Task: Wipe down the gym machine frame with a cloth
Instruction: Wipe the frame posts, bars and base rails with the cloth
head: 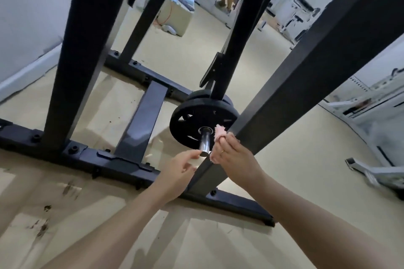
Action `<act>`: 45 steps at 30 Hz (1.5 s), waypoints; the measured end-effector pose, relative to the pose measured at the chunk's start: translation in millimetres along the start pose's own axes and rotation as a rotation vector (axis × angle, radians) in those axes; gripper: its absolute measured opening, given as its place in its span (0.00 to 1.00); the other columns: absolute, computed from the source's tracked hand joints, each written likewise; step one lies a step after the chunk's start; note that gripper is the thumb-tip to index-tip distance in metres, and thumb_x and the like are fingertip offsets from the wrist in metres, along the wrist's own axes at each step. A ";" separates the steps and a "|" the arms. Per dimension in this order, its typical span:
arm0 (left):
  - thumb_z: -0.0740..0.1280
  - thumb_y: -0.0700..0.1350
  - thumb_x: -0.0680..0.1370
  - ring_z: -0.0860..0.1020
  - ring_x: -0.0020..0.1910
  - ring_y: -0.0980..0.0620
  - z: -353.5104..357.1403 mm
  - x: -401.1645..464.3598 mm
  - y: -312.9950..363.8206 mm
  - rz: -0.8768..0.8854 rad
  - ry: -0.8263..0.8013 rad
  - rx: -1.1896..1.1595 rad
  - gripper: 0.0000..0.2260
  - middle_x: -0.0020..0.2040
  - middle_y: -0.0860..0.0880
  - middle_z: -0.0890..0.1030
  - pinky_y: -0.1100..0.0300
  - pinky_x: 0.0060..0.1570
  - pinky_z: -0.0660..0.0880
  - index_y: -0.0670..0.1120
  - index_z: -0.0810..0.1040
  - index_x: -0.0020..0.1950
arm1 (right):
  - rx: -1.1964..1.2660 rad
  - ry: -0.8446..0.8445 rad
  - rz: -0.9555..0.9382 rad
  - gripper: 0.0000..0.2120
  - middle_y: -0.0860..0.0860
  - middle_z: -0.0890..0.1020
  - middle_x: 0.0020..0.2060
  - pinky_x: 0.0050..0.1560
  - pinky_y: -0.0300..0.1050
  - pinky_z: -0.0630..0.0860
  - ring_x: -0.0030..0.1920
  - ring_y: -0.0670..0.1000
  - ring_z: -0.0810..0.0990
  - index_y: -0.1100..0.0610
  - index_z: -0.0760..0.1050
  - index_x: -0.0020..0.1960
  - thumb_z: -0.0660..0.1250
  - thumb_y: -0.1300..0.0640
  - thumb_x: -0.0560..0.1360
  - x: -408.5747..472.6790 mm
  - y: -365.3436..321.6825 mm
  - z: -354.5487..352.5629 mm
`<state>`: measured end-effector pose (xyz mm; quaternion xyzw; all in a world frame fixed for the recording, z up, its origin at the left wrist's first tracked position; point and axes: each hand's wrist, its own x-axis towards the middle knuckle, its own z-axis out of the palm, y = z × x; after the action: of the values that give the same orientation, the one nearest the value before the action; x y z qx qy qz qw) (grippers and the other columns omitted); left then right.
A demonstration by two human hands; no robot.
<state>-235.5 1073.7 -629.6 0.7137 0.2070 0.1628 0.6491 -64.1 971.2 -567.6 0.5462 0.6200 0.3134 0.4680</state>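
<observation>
Two bare hands reach down toward a black frame (306, 67) standing on a pale floor (306, 214). The right hand (231, 155) holds a pink cloth (219, 132), its fingers curled round it, with the cloth bunched above the fingertips and a scrap of it showing below the palm. That hand and cloth lie against the slanted post of the frame, just beside a chrome peg (205, 142). The left hand (179, 169) holds nothing; its fingers are loosely extended and the tips touch the near end of the peg. Black weight plates (196, 120) sit on the peg behind both hands. Bolted base rails of the frame run across the floor below the forearms. White machines (371, 116) stand well apart at the right.
</observation>
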 end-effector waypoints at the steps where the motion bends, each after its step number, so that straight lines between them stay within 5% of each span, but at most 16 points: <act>1: 0.58 0.38 0.80 0.73 0.60 0.57 -1.1 -0.2 2.3 0.010 0.008 -0.012 0.18 0.62 0.57 0.72 0.64 0.59 0.70 0.51 0.68 0.69 | 0.075 -0.025 -0.039 0.13 0.50 0.84 0.49 0.67 0.50 0.61 0.56 0.52 0.80 0.52 0.84 0.51 0.66 0.52 0.69 3.2 9.6 -9.5; 6: 0.58 0.37 0.80 0.76 0.57 0.58 -11.7 16.6 49.4 0.117 0.067 -0.124 0.16 0.60 0.56 0.76 0.66 0.56 0.72 0.55 0.71 0.63 | 0.074 0.212 0.148 0.19 0.52 0.84 0.48 0.68 0.47 0.60 0.56 0.53 0.81 0.54 0.84 0.45 0.53 0.56 0.76 2.7 90.0 -42.9; 10: 0.56 0.35 0.80 0.77 0.53 0.63 -20.3 25.6 109.8 0.217 0.048 -0.222 0.19 0.58 0.58 0.76 0.67 0.52 0.75 0.60 0.71 0.58 | -0.057 0.275 0.292 0.18 0.58 0.82 0.55 0.72 0.53 0.57 0.64 0.59 0.76 0.59 0.80 0.51 0.53 0.53 0.82 -10.9 166.8 -86.4; 18: 0.54 0.31 0.79 0.76 0.54 0.65 -35.4 32.6 206.8 0.419 0.047 -0.249 0.22 0.58 0.57 0.76 0.74 0.51 0.71 0.54 0.70 0.65 | -0.150 0.442 0.500 0.15 0.58 0.81 0.56 0.70 0.54 0.60 0.65 0.59 0.73 0.58 0.80 0.49 0.57 0.52 0.80 -18.0 251.8 -130.3; 22: 0.55 0.34 0.80 0.73 0.58 0.66 -23.0 38.3 214.8 0.389 -0.051 -0.254 0.19 0.58 0.62 0.75 0.74 0.53 0.68 0.56 0.69 0.63 | -0.073 0.402 0.351 0.13 0.57 0.82 0.54 0.70 0.55 0.61 0.62 0.60 0.76 0.59 0.82 0.50 0.59 0.56 0.78 -15.8 225.7 -113.4; 25: 0.55 0.36 0.80 0.75 0.54 0.59 -13.7 45.6 204.2 0.324 -0.084 -0.227 0.17 0.55 0.53 0.79 0.63 0.55 0.69 0.57 0.72 0.58 | -0.039 0.447 0.098 0.11 0.54 0.83 0.53 0.71 0.52 0.58 0.61 0.58 0.78 0.55 0.82 0.51 0.60 0.58 0.78 -24.3 239.3 -112.1; 28: 0.55 0.33 0.78 0.76 0.55 0.62 -16.5 51.7 199.5 0.275 -0.085 -0.212 0.25 0.55 0.61 0.79 0.63 0.59 0.70 0.65 0.72 0.56 | -0.084 0.601 0.213 0.11 0.55 0.82 0.55 0.71 0.51 0.61 0.63 0.56 0.77 0.56 0.81 0.53 0.60 0.56 0.80 -23.5 278.0 -115.0; 33: 0.53 0.34 0.78 0.76 0.46 0.49 -34.7 42.8 225.7 0.146 -0.199 -0.025 0.28 0.60 0.54 0.77 0.59 0.48 0.72 0.64 0.64 0.69 | 0.231 0.731 0.424 0.17 0.59 0.78 0.62 0.72 0.54 0.56 0.67 0.58 0.70 0.60 0.76 0.62 0.61 0.58 0.75 -26.4 308.1 -128.4; 35: 0.54 0.34 0.79 0.74 0.42 0.58 -45.2 30.8 253.1 0.132 -0.158 0.003 0.28 0.61 0.57 0.75 0.67 0.44 0.71 0.64 0.61 0.71 | 0.339 0.696 0.491 0.15 0.59 0.78 0.62 0.71 0.53 0.57 0.66 0.59 0.72 0.59 0.76 0.63 0.59 0.59 0.78 -21.7 309.3 -140.1; 38: 0.55 0.35 0.79 0.69 0.58 0.62 -64.0 13.8 301.1 0.117 -0.024 0.048 0.28 0.66 0.57 0.69 0.67 0.56 0.68 0.59 0.60 0.74 | 0.508 0.620 0.590 0.19 0.58 0.82 0.54 0.63 0.47 0.63 0.57 0.58 0.79 0.60 0.81 0.57 0.52 0.59 0.80 -19.7 311.6 -168.4; 42: 0.56 0.37 0.78 0.77 0.55 0.51 -89.0 -21.5 360.5 0.097 0.010 0.180 0.23 0.62 0.52 0.75 0.51 0.56 0.76 0.55 0.66 0.70 | 0.473 0.626 0.385 0.07 0.55 0.83 0.49 0.62 0.50 0.68 0.56 0.57 0.79 0.58 0.81 0.48 0.64 0.63 0.74 -49.8 321.3 -194.0; 45: 0.57 0.36 0.77 0.79 0.51 0.50 -110.1 -40.7 411.5 0.101 0.060 0.247 0.20 0.58 0.50 0.78 0.50 0.56 0.75 0.54 0.72 0.66 | 0.713 0.643 0.469 0.04 0.53 0.84 0.43 0.54 0.47 0.71 0.48 0.56 0.82 0.58 0.81 0.46 0.72 0.58 0.73 -60.7 354.4 -232.1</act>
<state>-291.2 1118.2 -207.7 0.7925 0.2086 0.1899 0.5406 -144.3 1014.1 -149.4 0.6719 0.6612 0.3309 -0.0429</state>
